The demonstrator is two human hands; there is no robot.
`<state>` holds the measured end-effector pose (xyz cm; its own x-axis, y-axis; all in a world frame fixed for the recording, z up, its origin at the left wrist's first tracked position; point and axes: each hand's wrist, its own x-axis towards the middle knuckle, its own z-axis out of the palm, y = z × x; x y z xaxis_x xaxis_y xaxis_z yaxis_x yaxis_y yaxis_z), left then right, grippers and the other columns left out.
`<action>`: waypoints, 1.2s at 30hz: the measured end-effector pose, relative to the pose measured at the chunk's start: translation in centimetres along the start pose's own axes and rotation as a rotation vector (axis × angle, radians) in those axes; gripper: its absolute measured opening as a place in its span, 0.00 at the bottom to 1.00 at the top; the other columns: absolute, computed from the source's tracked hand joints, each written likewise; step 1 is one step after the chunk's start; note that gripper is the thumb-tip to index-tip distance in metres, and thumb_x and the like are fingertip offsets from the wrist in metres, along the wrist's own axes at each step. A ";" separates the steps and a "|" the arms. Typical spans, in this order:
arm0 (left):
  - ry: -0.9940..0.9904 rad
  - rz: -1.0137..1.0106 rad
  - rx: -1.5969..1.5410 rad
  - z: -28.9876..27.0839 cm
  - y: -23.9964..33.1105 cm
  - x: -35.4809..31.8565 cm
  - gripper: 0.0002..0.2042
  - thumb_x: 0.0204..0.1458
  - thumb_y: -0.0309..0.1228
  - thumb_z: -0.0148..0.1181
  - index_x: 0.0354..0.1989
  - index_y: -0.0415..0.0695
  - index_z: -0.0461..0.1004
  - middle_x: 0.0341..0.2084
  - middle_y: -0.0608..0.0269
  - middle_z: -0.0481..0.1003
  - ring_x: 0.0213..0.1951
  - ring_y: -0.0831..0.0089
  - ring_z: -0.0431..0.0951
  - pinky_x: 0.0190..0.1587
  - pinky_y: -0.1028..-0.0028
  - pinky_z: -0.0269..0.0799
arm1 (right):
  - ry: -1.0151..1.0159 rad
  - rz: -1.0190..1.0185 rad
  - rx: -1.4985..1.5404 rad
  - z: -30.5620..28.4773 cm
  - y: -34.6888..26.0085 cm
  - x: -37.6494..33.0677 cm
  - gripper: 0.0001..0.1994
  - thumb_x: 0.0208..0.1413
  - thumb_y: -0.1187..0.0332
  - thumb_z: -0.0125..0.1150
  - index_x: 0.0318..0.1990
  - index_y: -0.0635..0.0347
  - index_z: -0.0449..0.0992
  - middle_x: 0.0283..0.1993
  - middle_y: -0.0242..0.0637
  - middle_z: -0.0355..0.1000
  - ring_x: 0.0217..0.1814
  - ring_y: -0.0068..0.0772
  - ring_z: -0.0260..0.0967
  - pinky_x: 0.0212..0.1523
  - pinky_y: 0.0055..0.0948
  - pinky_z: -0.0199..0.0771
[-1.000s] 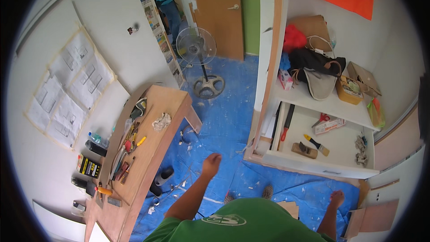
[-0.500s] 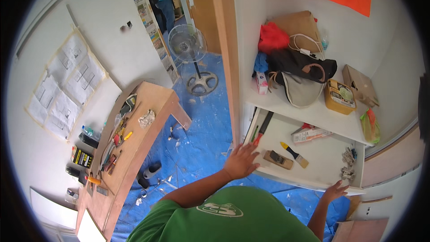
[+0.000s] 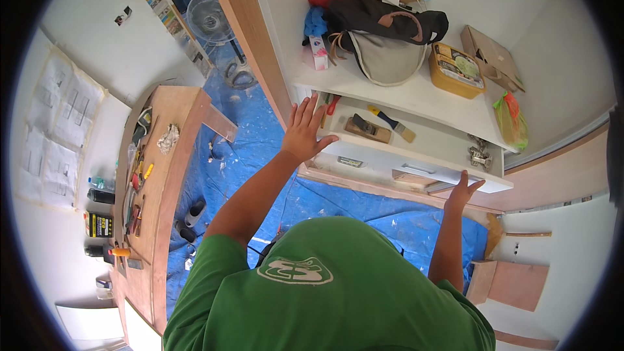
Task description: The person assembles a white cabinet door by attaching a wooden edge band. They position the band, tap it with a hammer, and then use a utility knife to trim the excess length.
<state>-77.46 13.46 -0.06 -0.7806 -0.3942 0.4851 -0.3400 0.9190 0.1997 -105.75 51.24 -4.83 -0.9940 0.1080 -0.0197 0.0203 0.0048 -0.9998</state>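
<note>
A white drawer (image 3: 426, 168) stands partly pulled out beneath a white shelf. My left hand (image 3: 304, 133) is at its left front corner, fingers spread, holding nothing. At the right end of the drawer front, my right hand (image 3: 460, 195) rests with fingers stretched and thumb apart. Inside the drawer lie a wooden hand plane (image 3: 369, 129), a paintbrush (image 3: 393, 123) with a yellow and dark handle, and metal hinges (image 3: 480, 156) in the right corner. A red-handled tool (image 3: 333, 104) shows partly near the left side; the shelf hides the drawer's back.
The shelf (image 3: 403, 94) holds a dark and grey bag (image 3: 390, 39), a yellow tub (image 3: 457, 71) and a cardboard box (image 3: 492, 58). To the left stands a wooden workbench (image 3: 170, 175) with tools. Blue sheeting (image 3: 253, 149) covers the floor; a fan (image 3: 211, 19) stands beyond.
The drawer has slid further in under the shelf, hiding more of its contents. Both my hands have moved forward with its front. My view has shifted, and the orange cloth has left it.
</note>
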 end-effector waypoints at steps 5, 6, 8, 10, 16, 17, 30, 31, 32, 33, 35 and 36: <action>0.031 -0.190 0.045 0.4 1.1 2.4 0.43 0.51 0.59 0.62 0.69 0.43 0.60 0.73 0.47 0.49 0.71 0.46 0.51 0.71 0.44 0.45 | -0.253 0.053 0.081 2.3 1.2 1.5 0.49 0.59 0.68 0.60 0.76 0.61 0.27 0.80 0.49 0.35 0.81 0.46 0.37 0.75 0.36 0.42; 0.034 -0.216 0.051 0.5 1.3 2.7 0.42 0.52 0.59 0.62 0.69 0.43 0.60 0.73 0.48 0.49 0.71 0.46 0.51 0.70 0.44 0.45 | -0.282 0.057 0.007 3.0 1.5 1.6 0.51 0.58 0.71 0.60 0.76 0.61 0.25 0.81 0.47 0.33 0.82 0.42 0.37 0.75 0.34 0.42; 0.043 -0.221 0.012 0.7 1.5 2.6 0.40 0.53 0.56 0.62 0.68 0.42 0.60 0.73 0.47 0.49 0.71 0.46 0.52 0.70 0.45 0.47 | -0.268 0.044 -0.097 4.4 1.9 1.7 0.51 0.56 0.73 0.59 0.76 0.60 0.24 0.82 0.46 0.31 0.82 0.42 0.37 0.74 0.33 0.45; 0.073 -0.165 -0.072 0.7 1.4 1.3 0.38 0.54 0.52 0.63 0.67 0.42 0.61 0.73 0.47 0.49 0.70 0.46 0.53 0.70 0.47 0.49 | -0.277 0.092 -0.165 5.4 1.5 2.0 0.52 0.53 0.75 0.58 0.76 0.59 0.24 0.82 0.44 0.27 0.82 0.40 0.36 0.71 0.31 0.50; -0.134 -0.390 -0.433 -1.0 -0.1 -9.8 0.31 0.56 0.42 0.65 0.62 0.36 0.65 0.65 0.40 0.62 0.59 0.46 0.70 0.59 0.58 0.69 | -0.300 0.002 -0.251 6.6 1.1 3.5 0.53 0.48 0.77 0.55 0.76 0.59 0.24 0.82 0.43 0.24 0.84 0.37 0.24 0.75 0.28 0.40; -0.158 -0.476 -0.551 -1.6 -0.3 -11.8 0.29 0.56 0.41 0.66 0.61 0.36 0.66 0.62 0.40 0.66 0.56 0.50 0.75 0.56 0.60 0.73 | -0.294 -0.008 -0.263 6.9 1.5 3.9 0.53 0.48 0.77 0.55 0.76 0.60 0.24 0.82 0.44 0.24 0.84 0.38 0.23 0.76 0.29 0.36; -0.271 -0.921 -0.613 -6.3 0.7 -20.0 0.26 0.59 0.47 0.60 0.57 0.38 0.72 0.50 0.44 0.78 0.48 0.52 0.81 0.50 0.61 0.76 | -0.247 -0.048 -0.312 10.2 3.4 7.3 0.53 0.47 0.78 0.52 0.75 0.65 0.21 0.81 0.53 0.18 0.84 0.44 0.14 0.77 0.32 0.22; -0.267 -0.917 -0.626 -6.4 0.9 -19.9 0.26 0.59 0.47 0.60 0.57 0.38 0.72 0.50 0.44 0.78 0.48 0.53 0.81 0.50 0.61 0.76 | -0.241 -0.069 -0.375 10.2 3.6 7.6 0.53 0.47 0.78 0.53 0.75 0.66 0.21 0.81 0.53 0.19 0.84 0.45 0.13 0.78 0.33 0.21; -0.261 -0.914 -0.643 -6.6 1.0 -19.8 0.26 0.59 0.47 0.60 0.57 0.38 0.72 0.50 0.44 0.78 0.49 0.53 0.81 0.50 0.61 0.76 | -0.239 -0.072 -0.341 10.2 3.9 7.9 0.53 0.47 0.77 0.53 0.75 0.66 0.21 0.81 0.53 0.19 0.84 0.45 0.13 0.78 0.33 0.21; -0.268 -0.910 -0.655 -6.7 1.2 -19.7 0.26 0.59 0.47 0.60 0.57 0.38 0.72 0.51 0.44 0.78 0.49 0.53 0.81 0.50 0.61 0.76 | -0.238 -0.074 -0.349 10.2 4.1 8.1 0.53 0.47 0.77 0.53 0.75 0.66 0.22 0.81 0.53 0.19 0.84 0.45 0.13 0.78 0.34 0.21; -0.274 -0.908 -0.695 -6.9 1.7 -19.6 0.26 0.59 0.47 0.61 0.57 0.38 0.72 0.51 0.44 0.77 0.49 0.54 0.81 0.50 0.61 0.76 | -0.234 -0.076 -0.368 10.3 4.2 8.4 0.53 0.47 0.76 0.54 0.75 0.66 0.22 0.81 0.53 0.20 0.84 0.45 0.13 0.78 0.34 0.20; -0.294 -0.896 -0.677 -7.1 1.9 -19.6 0.26 0.59 0.46 0.61 0.57 0.38 0.72 0.50 0.46 0.78 0.48 0.56 0.81 0.50 0.62 0.76 | -0.231 -0.073 -0.377 10.4 4.2 8.4 0.53 0.47 0.76 0.54 0.75 0.67 0.23 0.81 0.53 0.20 0.84 0.45 0.13 0.78 0.34 0.20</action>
<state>-59.10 22.99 -3.12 -0.5241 -0.8112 -0.2592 -0.5515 0.0914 0.8291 -115.10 41.83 -9.28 -0.9914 -0.1303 0.0074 -0.0557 0.3706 -0.9271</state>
